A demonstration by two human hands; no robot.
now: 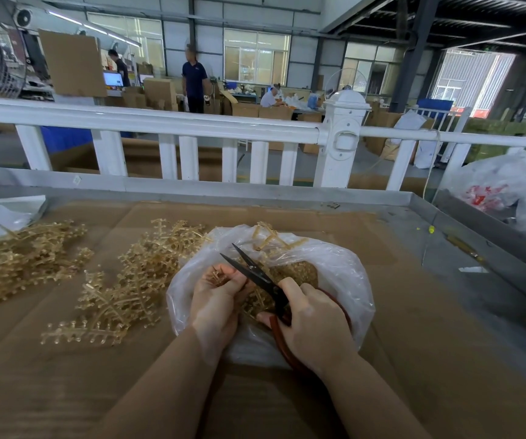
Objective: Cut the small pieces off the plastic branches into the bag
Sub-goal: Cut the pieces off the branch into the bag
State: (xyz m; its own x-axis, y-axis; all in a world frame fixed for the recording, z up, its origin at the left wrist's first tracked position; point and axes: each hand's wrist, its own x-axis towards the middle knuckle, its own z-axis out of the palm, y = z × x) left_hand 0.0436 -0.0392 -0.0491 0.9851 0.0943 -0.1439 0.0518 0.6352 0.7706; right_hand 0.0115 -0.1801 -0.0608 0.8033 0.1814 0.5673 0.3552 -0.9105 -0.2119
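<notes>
Trimming of plastic branches over a clear bag (334,267), head view. The bag lies open on the cardboard-covered tabletop (413,312), near its front edge and somewhat right of centre, and already holds a heap of small amber pieces (290,274). The left hand (214,299) pinches a short branch (219,277) above the bag's mouth, fingers curled round it. The right hand (312,321) grasps the red handles of the scissors (255,272), whose dark blades stand apart, pointing away from the person and just beside the held branch. Untrimmed branches lie in two loose piles: one (128,280) just left of the bag, another (24,255) toward the left edge. A white railing (166,125) runs behind the back edge.

The branches appear light, thin and fairly stiff, with many side stubs that probably snag on one another; the stem, close to the stub being cut, seems the best place to hold. Cut pieces are tiny and may spring away, so cutting low inside the bag's mouth looks prudent. The bag film is limp and easily nicked.
</notes>
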